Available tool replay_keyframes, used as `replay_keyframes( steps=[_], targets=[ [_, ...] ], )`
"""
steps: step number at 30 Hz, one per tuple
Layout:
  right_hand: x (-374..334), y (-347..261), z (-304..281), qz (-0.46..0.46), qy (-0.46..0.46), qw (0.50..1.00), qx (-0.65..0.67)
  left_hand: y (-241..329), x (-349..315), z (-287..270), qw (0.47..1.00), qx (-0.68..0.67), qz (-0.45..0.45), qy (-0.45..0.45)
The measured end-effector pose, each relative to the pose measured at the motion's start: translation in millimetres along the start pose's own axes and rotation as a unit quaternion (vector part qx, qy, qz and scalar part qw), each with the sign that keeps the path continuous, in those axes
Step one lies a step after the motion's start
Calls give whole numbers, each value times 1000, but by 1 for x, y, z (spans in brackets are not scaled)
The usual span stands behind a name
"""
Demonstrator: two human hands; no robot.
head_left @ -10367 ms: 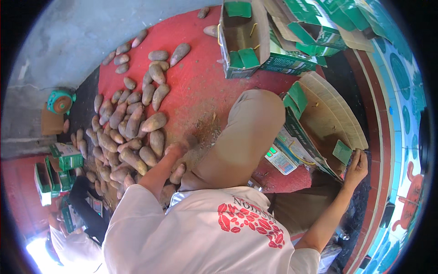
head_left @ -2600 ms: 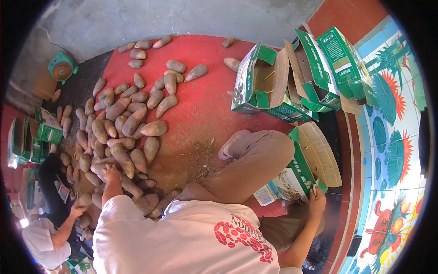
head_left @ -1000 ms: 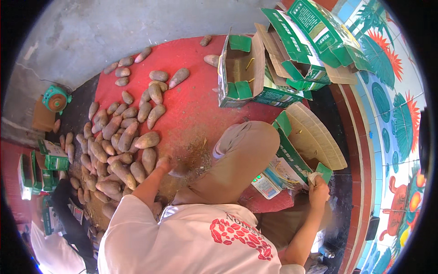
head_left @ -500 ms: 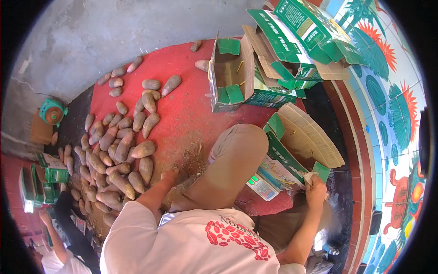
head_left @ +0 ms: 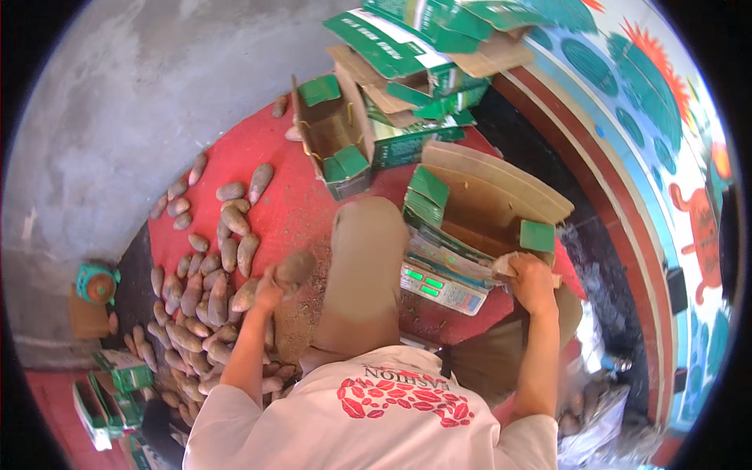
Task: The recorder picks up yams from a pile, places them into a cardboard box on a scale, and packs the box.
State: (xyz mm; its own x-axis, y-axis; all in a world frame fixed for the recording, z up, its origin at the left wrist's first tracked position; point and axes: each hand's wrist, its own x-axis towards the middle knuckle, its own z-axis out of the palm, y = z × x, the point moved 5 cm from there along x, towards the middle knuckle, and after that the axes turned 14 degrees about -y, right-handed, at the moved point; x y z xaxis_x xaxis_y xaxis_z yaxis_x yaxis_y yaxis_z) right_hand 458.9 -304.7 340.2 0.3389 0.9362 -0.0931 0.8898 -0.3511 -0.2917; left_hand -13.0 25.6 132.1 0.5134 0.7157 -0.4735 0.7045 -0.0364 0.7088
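My left hand (head_left: 269,291) grips a brown sweet potato (head_left: 296,266) lifted just above the red floor, right of the pile of sweet potatoes (head_left: 205,291). My right hand (head_left: 533,280) holds the near flap of an open cardboard box (head_left: 489,205) with green flaps. That box sits on a weighing scale (head_left: 439,287) with a lit green display. My bent knee (head_left: 368,235) in tan trousers lies between the two hands.
A second open green-and-brown box (head_left: 333,141) stands beyond my knee, with more boxes (head_left: 423,55) stacked behind it. Loose sweet potatoes (head_left: 235,192) are scattered far left. A small green device (head_left: 95,283) sits at the left and flat green cartons (head_left: 102,392) at lower left. A painted wall (head_left: 666,157) runs along the right.
My left hand has come up off the pile with a sweet potato in it. My right hand has stayed on the box flap. The view has swung toward the boxes.
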Motion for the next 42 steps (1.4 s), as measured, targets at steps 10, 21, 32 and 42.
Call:
replay_keyframes(
  steps=[10, 21, 32, 42],
  targets=[
    [-12, 3, 6, 6, -27, 999, 17, 336, -40, -45, 961, 33, 267, 66],
    [-10, 5, 3, -1, -18, 1000, -8, 451, -4, 139, 836, 312, 415, -176],
    [-2, 0, -1, -6, -31, 999, 18, 449, 54, 215, 876, 311, 309, -201],
    [3, 9, 3, 32, -28, 999, 2, 374, -12, 31, 844, -44, 491, 212]
  ],
)
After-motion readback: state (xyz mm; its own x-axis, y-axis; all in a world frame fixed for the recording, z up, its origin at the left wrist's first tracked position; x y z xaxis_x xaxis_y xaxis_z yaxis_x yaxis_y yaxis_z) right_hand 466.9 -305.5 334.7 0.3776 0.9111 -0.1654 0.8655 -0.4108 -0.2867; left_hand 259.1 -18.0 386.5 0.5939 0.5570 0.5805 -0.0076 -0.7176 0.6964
